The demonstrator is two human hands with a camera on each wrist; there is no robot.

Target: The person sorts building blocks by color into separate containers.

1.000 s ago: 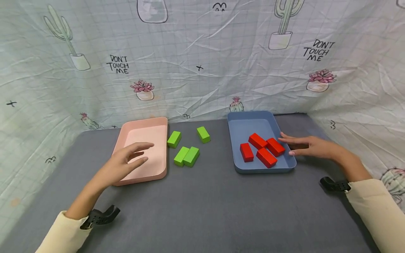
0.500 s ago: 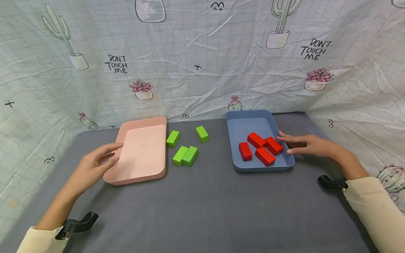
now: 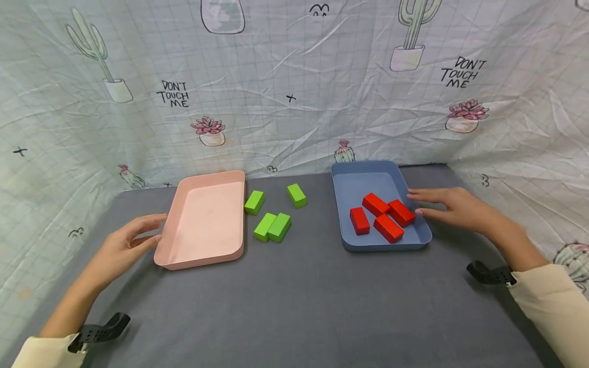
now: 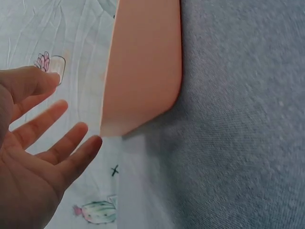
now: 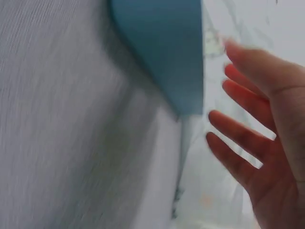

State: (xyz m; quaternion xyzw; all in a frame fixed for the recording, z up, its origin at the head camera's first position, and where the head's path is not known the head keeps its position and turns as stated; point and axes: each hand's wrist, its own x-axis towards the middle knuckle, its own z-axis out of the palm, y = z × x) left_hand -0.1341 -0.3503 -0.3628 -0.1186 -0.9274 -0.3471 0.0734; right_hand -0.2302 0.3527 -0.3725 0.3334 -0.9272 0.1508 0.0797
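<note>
My left hand (image 3: 124,250) hovers at the left side of the pink tray (image 3: 209,220), fingertips close to its rim. Nothing is held in it; its fingers are spread in the left wrist view. My right hand (image 3: 465,209) hangs over the right rim of the blue tray (image 3: 368,176), also holding nothing, with fingers loosely extended. Inside the blue tray lie several red blocks (image 3: 388,228). Between the trays, several green blocks (image 3: 279,228) lie on the grey tabletop. Whether either hand touches a rim, I cannot tell.
A grey cloth (image 3: 294,306) covers the table, stretching in front of both trays. Behind and along the sides hangs a white printed curtain (image 3: 294,76). Black straps with camera mounts (image 3: 98,332) sit at both wrists.
My left hand has moved left from above the pink tray to its outer left side. The right hand has shifted only slightly at the blue rim. Blocks and trays stay put.
</note>
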